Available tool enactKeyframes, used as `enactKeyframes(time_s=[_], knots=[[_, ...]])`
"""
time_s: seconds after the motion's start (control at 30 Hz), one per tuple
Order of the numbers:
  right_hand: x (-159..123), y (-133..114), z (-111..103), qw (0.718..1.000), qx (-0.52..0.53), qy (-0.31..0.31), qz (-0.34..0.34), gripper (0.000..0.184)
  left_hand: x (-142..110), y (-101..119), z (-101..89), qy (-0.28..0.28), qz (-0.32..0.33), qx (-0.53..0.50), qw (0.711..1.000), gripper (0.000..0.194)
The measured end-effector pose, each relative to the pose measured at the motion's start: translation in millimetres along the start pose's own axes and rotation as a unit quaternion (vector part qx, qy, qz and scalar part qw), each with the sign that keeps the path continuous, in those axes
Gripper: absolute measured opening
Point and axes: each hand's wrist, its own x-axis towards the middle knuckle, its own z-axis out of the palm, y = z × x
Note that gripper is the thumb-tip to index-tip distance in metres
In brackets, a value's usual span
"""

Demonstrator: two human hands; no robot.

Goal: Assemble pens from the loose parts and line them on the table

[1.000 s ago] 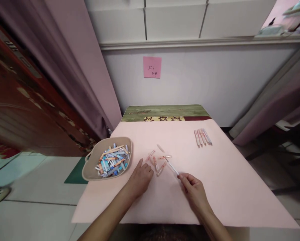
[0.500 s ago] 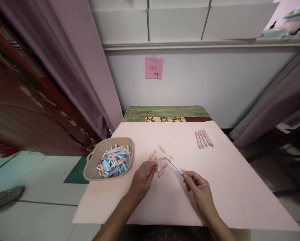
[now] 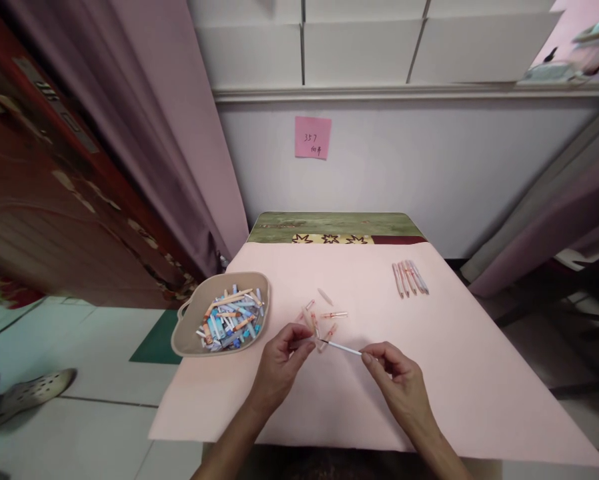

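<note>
A thin white pen refill [image 3: 345, 349] with a dark tip is pinched in my right hand [image 3: 397, 380], its tip pointing left. My left hand [image 3: 283, 360] is closed, thumb against fingers, on a small translucent pen part [image 3: 313, 339], mostly hidden by the fingertips. The refill's tip comes right up to that part; whether it has entered I cannot tell. Just beyond the hands lie several loose pen pieces, among them a clear orange-marked tube [image 3: 334, 315] and a pale pointed barrel [image 3: 325, 297].
On the left of the pink-covered table [image 3: 289, 413] stands a beige basket [image 3: 184, 337] heaped with blue, white and orange pen parts. Several whole pens [image 3: 410, 279] lie in a row at the back right. A person's shoe [image 3: 42, 390] shows on the floor at left.
My right hand has brought the refill's tip left and down, from over the loose tube to my left fingertips. The left hand has turned slightly, and the view has shifted a little.
</note>
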Motion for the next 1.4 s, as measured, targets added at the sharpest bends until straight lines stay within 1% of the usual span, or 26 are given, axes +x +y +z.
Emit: enactKeyframes(time_s=[0.1, 0.2, 0.27, 0.37, 0.47, 0.53, 0.6, 0.67, 0.7, 0.77, 0.83, 0.9, 0.97, 1.03, 1.1, 1.17, 1.2, 1.27, 1.33, 1.4], knots=[[-2.0, -1.4, -3.4, 1.0, -0.008, -0.005, 0.001, 0.028, -2.5, 3.8, -1.4, -0.042, 0.017, 0.039, 0.998, 0.009], [-3.7, -3.1, -9.6, 1.0, -0.022, -0.01, 0.0, 0.026, -5.3, 10.4, -5.4, -0.095, 0.04, 0.102, 0.989, 0.006], [-4.2, -3.8, -13.8, 0.999, -0.027, -0.021, -0.004, 0.024, -6.7, 15.8, -8.4, -0.124, 0.051, 0.132, 0.982, 0.009], [-4.5, -3.8, -17.4, 0.999, -0.021, -0.039, 0.0, 0.025, -8.1, 21.8, -11.6, -0.132, 0.058, 0.128, 0.981, 0.009], [-6.0, -3.8, -17.1, 0.999, -0.009, -0.05, 0.008, 0.026, -10.1, 21.4, -11.3, -0.123, 0.024, 0.085, 0.988, 0.006], [-7.5, -4.4, -15.8, 0.999, -0.005, -0.053, 0.003, 0.026, -12.3, 17.7, -8.4, -0.11, -0.014, 0.03, 0.993, 0.013], [-9.0, -5.8, -14.6, 0.999, -0.003, -0.052, -0.005, 0.025, -15.2, 13.1, -3.2, -0.075, -0.039, -0.063, 0.994, 0.024], [-10.6, -8.0, -13.2, 0.998, -0.005, -0.052, -0.016, 0.025, -18.2, 9.0, 3.4, -0.026, -0.049, -0.165, 0.985, 0.03], [-11.6, -9.3, -12.3, 0.998, -0.009, -0.05, -0.026, 0.024, -19.8, 7.4, 6.7, -0.004, -0.055, -0.206, 0.977, 0.029], [-14.4, -12.3, -9.7, 0.998, -0.02, -0.034, -0.052, 0.023, -23.1, 5.1, 12.6, 0.032, -0.075, -0.264, 0.961, 0.025], [-18.4, -15.3, -5.7, 0.996, -0.029, -0.004, -0.087, 0.021, -26.4, 3.5, 17.5, 0.057, -0.101, -0.303, 0.946, 0.021], [-22.9, -18.1, -0.8, 0.99, -0.038, 0.017, -0.133, 0.014, -29.6, 1.7, 21.9, 0.074, -0.123, -0.328, 0.934, 0.021], [-26.7, -20.6, 4.5, 0.98, -0.047, 0.021, -0.191, 0.008, -33.0, -0.5, 27.0, 0.083, -0.139, -0.34, 0.926, 0.022], [-28.8, -22.6, 9.7, 0.968, -0.056, 0.017, -0.245, 0.011, -37.1, -3.2, 33.4, 0.08, -0.156, -0.348, 0.921, 0.023], [-29.7, -23.1, 15.2, 0.959, -0.063, 0.024, -0.276, 0.015, -42.4, -6.7, 40.3, 0.062, -0.176, -0.362, 0.913, 0.023], [-30.6, -21.1, 21.3, 0.955, -0.074, 0.038, -0.284, 0.015, -48.6, -11.0, 45.8, 0.045, -0.204, -0.386, 0.898, 0.021], [-31.2, -19.0, 24.4, 0.954, -0.083, 0.04, -0.284, 0.015, -51.8, -13.4, 47.4, 0.046, -0.223, -0.4, 0.888, 0.02], [-32.4, -13.0, 29.8, 0.953, -0.103, 0.018, -0.285, 0.018, -57.0, -18.4, 47.3, 0.066, -0.258, -0.421, 0.867, 0.02], [-31.0, -5.7, 32.3, 0.957, -0.105, -0.024, -0.271, 0.027, -59.7, -22.7, 42.8, 0.095, -0.278, -0.422, 0.858, 0.019], [-24.1, 1.1, 30.7, 0.971, -0.087, -0.033, -0.222, 0.035, -58.9, -25.2, 35.3, 0.122, -0.289, -0.411, 0.856, 0.015]])
